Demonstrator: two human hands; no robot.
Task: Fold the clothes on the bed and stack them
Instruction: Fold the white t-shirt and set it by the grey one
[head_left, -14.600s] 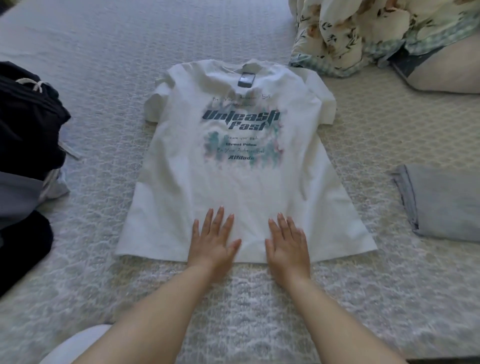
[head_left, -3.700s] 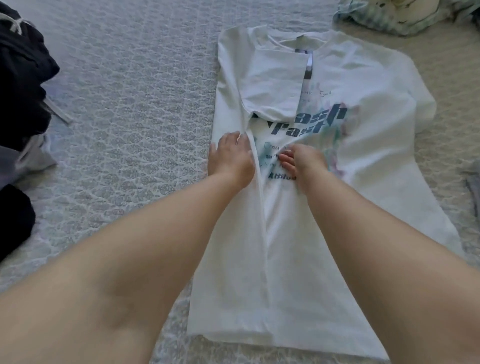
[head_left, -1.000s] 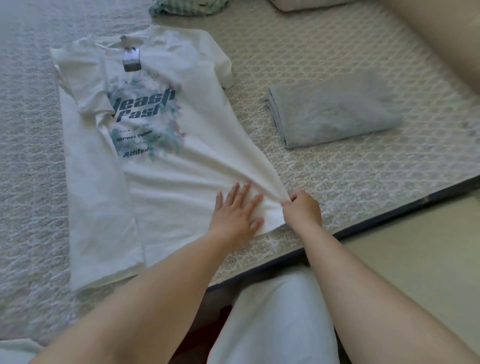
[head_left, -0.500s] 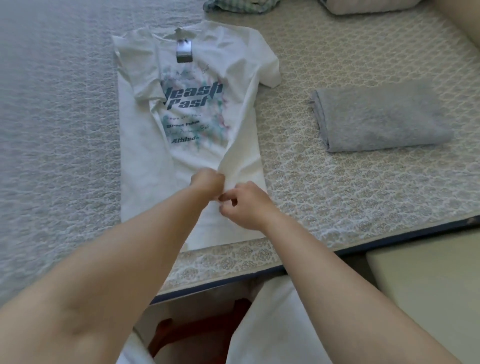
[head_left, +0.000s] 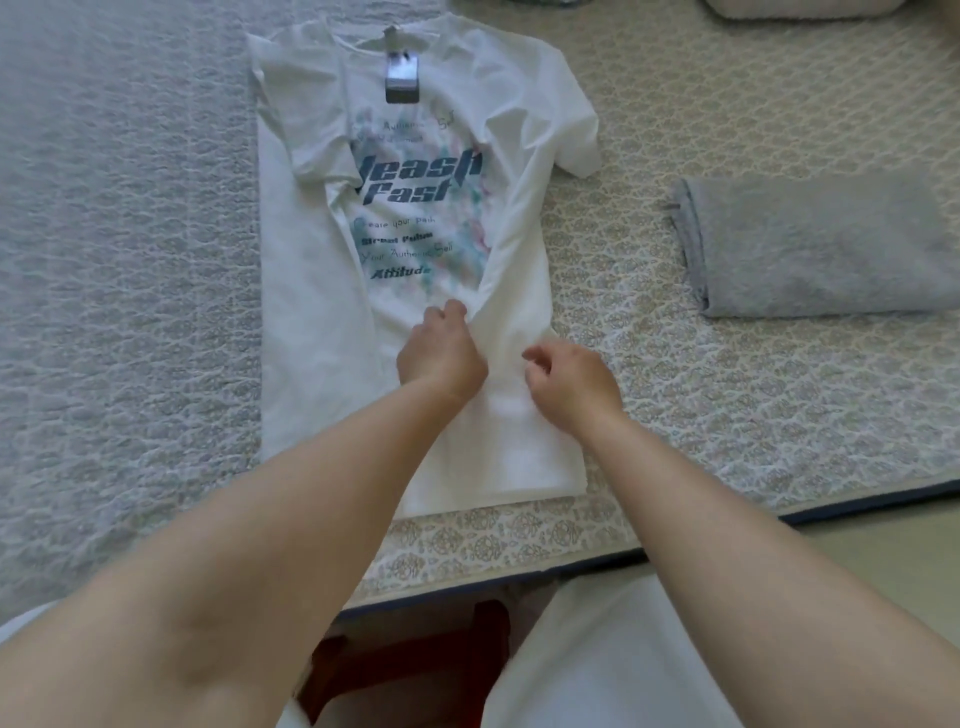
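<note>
Near me, left hand (head_left: 441, 353) curls on the shirt's (head_left: 415, 218) folded edge; right hand (head_left: 571, 384) has let go since half a second ago, fingers loosely curled, holding nothing I can see. Right side now lies over mid-bed, sleeve still out. I judge sleeve next. Beyond, grey stack (head_left: 821, 244).

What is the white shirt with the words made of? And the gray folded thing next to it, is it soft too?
The white T-shirt looks like thin, matte cotton knit: it creases softly and bends where the left hand grips its fold. The printed letters look like flat ink. The gray folded garment looks like a thicker, slightly fuzzy knit, perhaps jersey or fleece; it probably feels soft, though a picture can't prove it.
</note>
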